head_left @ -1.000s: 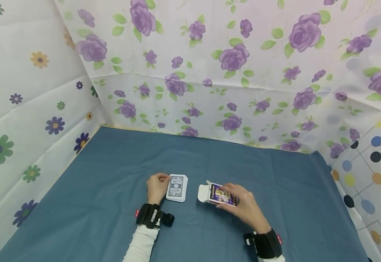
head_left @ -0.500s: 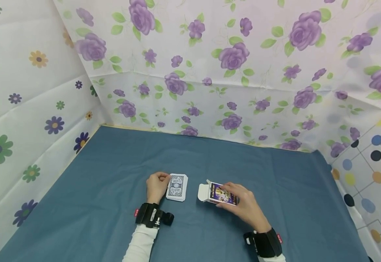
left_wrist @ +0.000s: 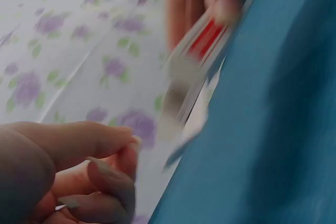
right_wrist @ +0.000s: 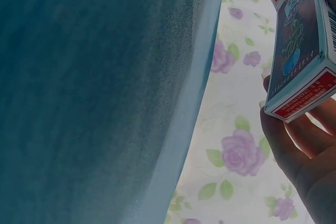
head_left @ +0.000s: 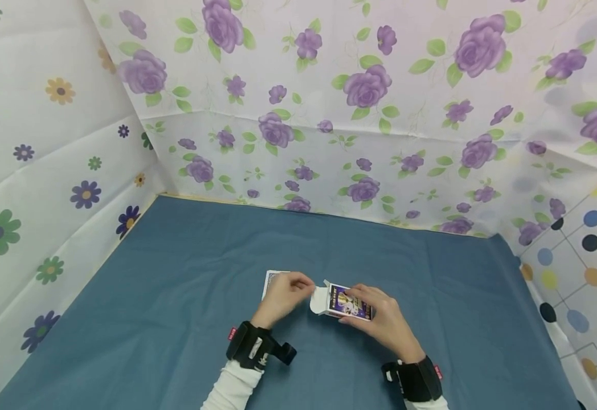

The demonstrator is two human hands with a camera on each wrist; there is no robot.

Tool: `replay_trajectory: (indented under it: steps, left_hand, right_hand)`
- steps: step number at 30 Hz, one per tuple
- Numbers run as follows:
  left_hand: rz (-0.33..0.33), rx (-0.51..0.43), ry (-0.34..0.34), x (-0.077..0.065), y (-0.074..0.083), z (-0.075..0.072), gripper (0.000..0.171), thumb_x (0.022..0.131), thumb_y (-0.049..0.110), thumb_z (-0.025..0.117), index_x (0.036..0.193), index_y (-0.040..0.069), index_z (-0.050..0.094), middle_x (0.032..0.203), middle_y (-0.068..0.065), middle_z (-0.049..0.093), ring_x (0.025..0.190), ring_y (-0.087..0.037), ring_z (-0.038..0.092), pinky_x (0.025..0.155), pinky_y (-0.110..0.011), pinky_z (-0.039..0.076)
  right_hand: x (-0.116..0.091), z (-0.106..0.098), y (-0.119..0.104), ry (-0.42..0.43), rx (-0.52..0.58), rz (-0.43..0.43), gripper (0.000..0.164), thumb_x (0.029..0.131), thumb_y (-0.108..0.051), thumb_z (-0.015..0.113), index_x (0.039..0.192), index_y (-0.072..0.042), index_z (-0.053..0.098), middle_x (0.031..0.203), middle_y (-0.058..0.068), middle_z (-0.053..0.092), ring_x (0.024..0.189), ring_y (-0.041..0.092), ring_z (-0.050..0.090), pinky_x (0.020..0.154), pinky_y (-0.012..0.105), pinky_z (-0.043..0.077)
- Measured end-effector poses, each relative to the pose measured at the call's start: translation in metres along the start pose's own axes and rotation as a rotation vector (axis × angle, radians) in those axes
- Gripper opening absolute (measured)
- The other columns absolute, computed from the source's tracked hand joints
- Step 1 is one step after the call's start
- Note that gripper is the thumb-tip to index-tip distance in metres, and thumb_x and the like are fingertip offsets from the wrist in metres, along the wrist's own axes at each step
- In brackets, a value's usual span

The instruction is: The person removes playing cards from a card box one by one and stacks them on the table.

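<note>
My left hand (head_left: pixel 282 296) hovers in front of the deck of playing cards (head_left: pixel 272 275), hiding most of it. Its thumb and forefinger meet at the tips with the other fingers curled, and nothing shows between them in the left wrist view. Those fingertips (left_wrist: pixel 130 139) are close to the open white flap (head_left: pixel 318 300) of the card box (head_left: pixel 350 303), apart from it in the left wrist view. My right hand (head_left: pixel 384 324) grips this purple-printed box by its other end, thumb on one side and fingers on the other. What lies inside the box is hidden.
A blue cloth (head_left: pixel 201 250) covers the table. Flowered sheets (head_left: pixel 329 114) rise behind it and on the left, and a dotted sheet (head_left: pixel 585 296) hangs on the right. Each wrist wears a black strap (head_left: pixel 252 346) with a camera.
My left hand has left the near-left side of the deck and moved right across it to the box's flap. My right hand and the box have stayed in place.
</note>
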State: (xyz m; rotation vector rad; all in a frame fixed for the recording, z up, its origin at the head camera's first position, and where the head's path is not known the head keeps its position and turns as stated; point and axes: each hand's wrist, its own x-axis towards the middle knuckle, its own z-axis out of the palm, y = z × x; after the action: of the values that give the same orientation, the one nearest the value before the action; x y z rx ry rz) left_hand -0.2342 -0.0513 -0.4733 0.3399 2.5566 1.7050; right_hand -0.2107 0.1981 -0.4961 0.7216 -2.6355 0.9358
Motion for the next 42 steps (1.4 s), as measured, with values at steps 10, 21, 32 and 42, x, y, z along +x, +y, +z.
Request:
replay_trajectory:
  steps: [10, 21, 32, 42]
  left_hand:
    - [-0.033, 0.027, -0.119, -0.005, 0.003, 0.025, 0.009, 0.089, 0.012, 0.068, 0.084, 0.004, 0.07, 0.07, -0.007, 0.066, 0.056, -0.014, 0.055, 0.05, -0.022, 0.04]
    - [-0.069, 0.062, -0.122, -0.006, 0.007, 0.029, 0.014, 0.087, 0.011, 0.067, 0.075, 0.004, 0.068, 0.06, 0.0, 0.059, 0.049, -0.007, 0.045, 0.047, -0.02, 0.034]
    - [-0.124, -0.068, -0.202, -0.001, 0.001, 0.025, 0.02, 0.092, 0.017, 0.065, 0.079, 0.002, 0.07, 0.062, 0.0, 0.063, 0.05, -0.009, 0.044, 0.047, -0.023, 0.032]
    - [-0.11, -0.111, -0.271, -0.002, 0.004, 0.003, 0.023, 0.095, 0.013, 0.06, 0.083, -0.007, 0.065, 0.058, -0.01, 0.056, 0.053, -0.027, 0.051, 0.051, -0.022, 0.032]
  right_hand:
    - [-0.001, 0.002, -0.001, 0.002, 0.019, -0.014, 0.053, 0.074, -0.041, 0.081, 0.121, -0.023, 0.068, 0.118, -0.003, 0.066, 0.11, 0.017, 0.062, 0.085, 0.037, 0.053]
    - [0.0, 0.001, 0.0, 0.021, 0.012, -0.039, 0.053, 0.073, -0.041, 0.082, 0.12, -0.024, 0.068, 0.118, -0.003, 0.066, 0.11, 0.017, 0.063, 0.084, 0.036, 0.053]
    - [0.001, -0.001, 0.001, 0.021, 0.012, -0.039, 0.053, 0.073, -0.039, 0.083, 0.121, -0.022, 0.068, 0.118, -0.001, 0.066, 0.111, 0.019, 0.063, 0.084, 0.038, 0.054]
    - [0.0, -0.001, 0.0, 0.001, 0.008, -0.009, 0.054, 0.073, -0.042, 0.081, 0.121, -0.023, 0.068, 0.119, 0.0, 0.066, 0.113, 0.019, 0.062, 0.086, 0.04, 0.053]
